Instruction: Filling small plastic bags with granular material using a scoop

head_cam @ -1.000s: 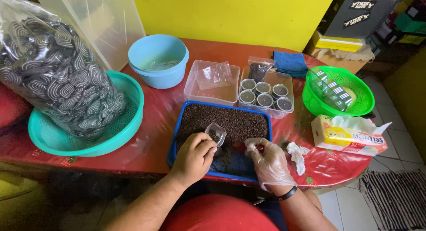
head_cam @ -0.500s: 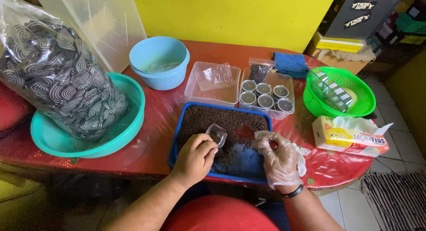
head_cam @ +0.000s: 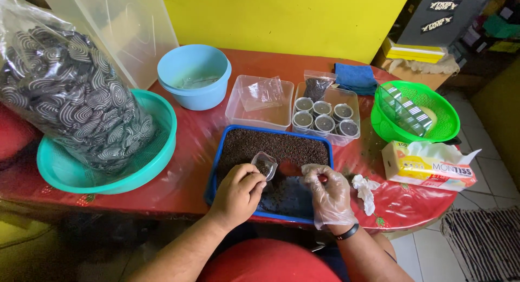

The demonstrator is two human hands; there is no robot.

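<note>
Yellow wall and a red-covered desk (head_cam: 189, 146) frame the scene, where a large clear bag of dark, swirl-patterned pieces (head_cam: 70, 98) sits in a teal basin (head_cam: 157, 146) at the far left. Nearer the person, a blue tray (head_cam: 214, 184) holds a spread of dark granular material (head_cam: 281, 146), with a clear tub of six small filled cups (head_cam: 325, 115) just behind it and a green basket (head_cam: 414, 111) to the right. The bare left hand (head_cam: 238, 192) has its fingers closed around a small clear cup (head_cam: 264, 164), tilted over the granules and seemingly partly filled. The gloved right hand (head_cam: 325, 192) rests loosely curled on the tray, holding nothing that can be made out. Judging by the scene, cup-filling is under way; a level scoop and steady grip seem needed next.
</note>
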